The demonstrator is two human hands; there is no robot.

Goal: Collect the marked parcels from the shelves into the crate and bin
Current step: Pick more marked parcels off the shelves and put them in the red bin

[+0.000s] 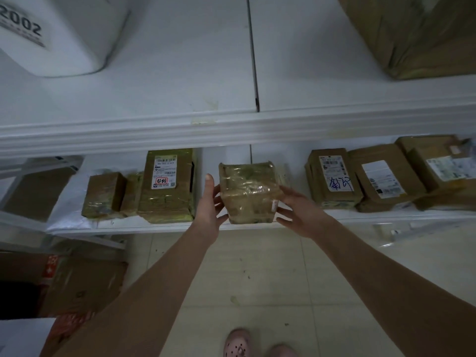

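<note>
Pink perforated shoes [238, 342] show at the near edge on a pale tiled floor [257, 279], and two bare forearms reach away from them toward a white lower shelf [123, 228]. At the near left, brown cardboard boxes [77, 284] lie on the floor. Far left, on the upper shelf [154, 104], sits a white container [59, 34] marked 2002. On the lower shelf, left of the hands, a small taped parcel [104, 194] stands just beside a taller labelled parcel [167, 186] with a red stamp. The left hand [210, 210], fingers spread and thumb raised, presses the left side of a tape-wrapped brown parcel [248, 193] at the shelf's front edge. The right hand [298, 212], fingers also spread, presses its right side. Motion blur makes it hard to say whether the parcel rests on the shelf or is just clear of it. Right of it lie a parcel with blue handwriting [332, 176], a flat labelled parcel [381, 179] and a stack of parcels [438, 168]. Far right, above, stands a large brown package [417, 34].
</note>
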